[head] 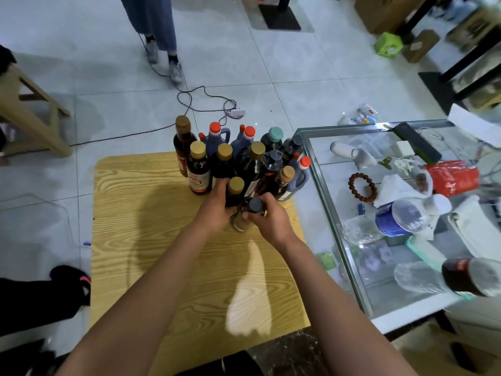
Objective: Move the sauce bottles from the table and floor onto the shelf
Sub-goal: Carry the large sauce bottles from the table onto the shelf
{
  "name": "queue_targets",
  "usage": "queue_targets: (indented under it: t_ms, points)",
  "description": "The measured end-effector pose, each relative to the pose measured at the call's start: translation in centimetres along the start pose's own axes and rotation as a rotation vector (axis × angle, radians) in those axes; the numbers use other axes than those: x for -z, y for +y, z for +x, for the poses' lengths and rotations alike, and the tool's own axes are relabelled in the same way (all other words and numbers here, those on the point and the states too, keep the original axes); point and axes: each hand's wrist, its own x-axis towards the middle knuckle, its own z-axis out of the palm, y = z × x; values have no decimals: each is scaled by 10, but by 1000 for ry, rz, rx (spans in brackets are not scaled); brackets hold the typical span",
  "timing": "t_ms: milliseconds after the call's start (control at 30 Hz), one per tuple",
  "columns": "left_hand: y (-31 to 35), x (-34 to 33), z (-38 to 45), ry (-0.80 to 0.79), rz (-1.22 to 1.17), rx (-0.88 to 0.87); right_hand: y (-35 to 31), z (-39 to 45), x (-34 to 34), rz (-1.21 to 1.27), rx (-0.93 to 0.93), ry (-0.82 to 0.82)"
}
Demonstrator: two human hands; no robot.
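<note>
Several dark sauce bottles (199,169) with gold, red, teal and dark caps stand bunched at the far right of a light wooden table (151,240). My left hand (217,207) is wrapped around a dark bottle with a gold cap (235,187) at the front of the bunch. My right hand (267,217) grips a bottle with a dark grey cap (256,205) right beside it. Both bottles stand on the table, touching each other. No shelf is clearly in view.
A glass display case (325,202) with plastic bottles, a bead bracelet (362,187) and clutter abuts the table's right side. A person's legs (160,36) stand on the tiled floor beyond, near a cable and power strip (236,112). A wooden stool (29,104) is at left.
</note>
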Motion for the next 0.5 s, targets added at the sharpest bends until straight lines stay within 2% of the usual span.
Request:
queue_targets:
  t_ms: [167,333,433,500]
  points:
    - [-7,-6,0,35,32,-58,10,-4,-3,164,-16,81]
    - [-9,-5,-20,-143,-10,-38,22,-29,7,342,-60,195]
    - [8,-1,-44,-231,-69,-19,25,-54,25,402,-80,163]
    - [32,-3,-62,-218,-143,-9,29,-78,41,434,-84,147]
